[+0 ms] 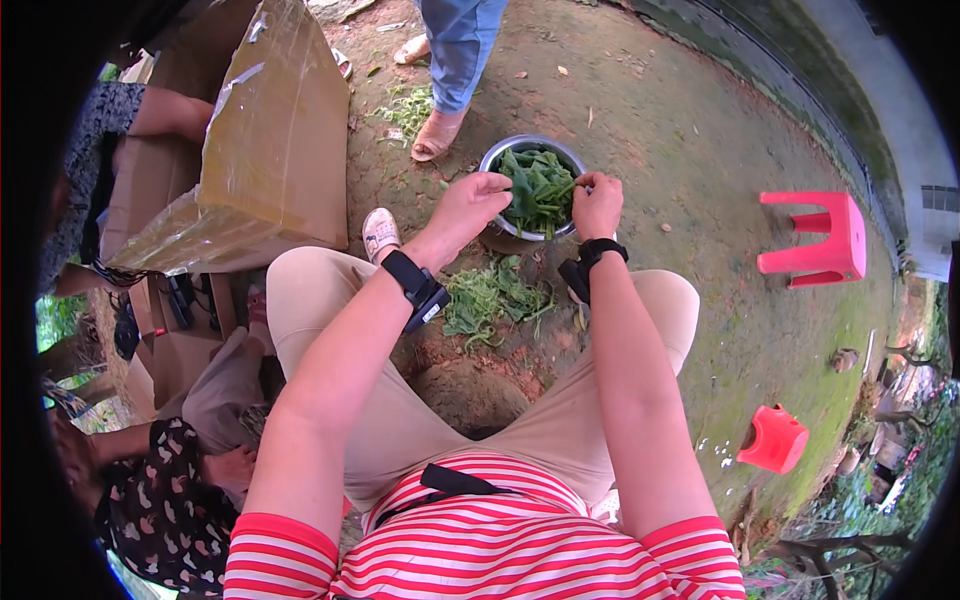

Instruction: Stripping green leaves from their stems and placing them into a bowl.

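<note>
A round metal basin (pixel 576 156) full of green leafy vegetables (pixel 536 187) stands in front of me. My left hand (pixel 480 199) is at the basin's left side, thumb and forefinger near each other beside a dark leaf; whether they pinch it is not clear. My right hand (pixel 598 202) is at the right rim, fingers bent toward the greens; its fingertips are partly hidden, so its hold cannot be told. Below the basin, between my knees, a loose pile of leaves and thin stem peelings (pixel 495 300) lies on the soil.
A large taped cardboard box (pixel 300 150) stands on the left, with people near it. Another person's legs in jeans (pixel 461 52) are beyond the basin, beside more green scraps (pixel 409 112). A pink plastic stool (pixel 847 236) and a red one (pixel 780 441) are on the right.
</note>
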A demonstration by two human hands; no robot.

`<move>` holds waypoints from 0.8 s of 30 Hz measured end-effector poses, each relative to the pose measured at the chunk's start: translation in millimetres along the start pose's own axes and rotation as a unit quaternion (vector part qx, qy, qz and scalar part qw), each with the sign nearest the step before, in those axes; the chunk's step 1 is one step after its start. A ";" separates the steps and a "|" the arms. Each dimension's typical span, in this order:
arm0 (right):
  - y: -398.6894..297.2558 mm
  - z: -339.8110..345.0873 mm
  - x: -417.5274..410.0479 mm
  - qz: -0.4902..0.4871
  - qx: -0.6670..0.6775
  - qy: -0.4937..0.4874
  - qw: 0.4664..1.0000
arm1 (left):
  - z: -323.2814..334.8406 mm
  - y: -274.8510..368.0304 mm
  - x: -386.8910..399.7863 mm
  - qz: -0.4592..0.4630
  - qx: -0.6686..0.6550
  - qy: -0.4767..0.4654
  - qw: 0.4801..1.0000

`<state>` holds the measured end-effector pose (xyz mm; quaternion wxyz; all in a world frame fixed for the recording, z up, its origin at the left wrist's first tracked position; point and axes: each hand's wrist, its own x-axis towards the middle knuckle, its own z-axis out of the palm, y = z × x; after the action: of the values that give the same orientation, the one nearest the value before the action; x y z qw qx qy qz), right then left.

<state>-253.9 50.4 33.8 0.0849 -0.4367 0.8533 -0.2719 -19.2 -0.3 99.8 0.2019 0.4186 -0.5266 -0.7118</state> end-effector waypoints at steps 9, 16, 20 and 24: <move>-20.0 -36.0 -1.4 0.018 0.211 -0.042 0.976 | 5.6 7.3 1.0 -0.001 -0.006 -0.008 1.000; -37.1 -63.2 -7.2 0.015 0.363 -0.071 0.929 | 13.8 -4.5 9.9 -0.026 0.025 -0.015 0.999; -49.9 -77.6 -15.2 0.092 0.551 -0.170 0.812 | 25.3 3.3 8.3 -0.051 -0.077 -0.030 0.995; -54.9 -85.9 -21.1 0.108 0.588 -0.217 0.772 | 33.6 18.8 2.9 -0.061 -0.137 -0.036 0.988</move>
<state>-235.6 74.7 133.4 0.5369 -0.2542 0.5274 -0.6075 -50.9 10.3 119.2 0.1941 0.3922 -0.4051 -0.8028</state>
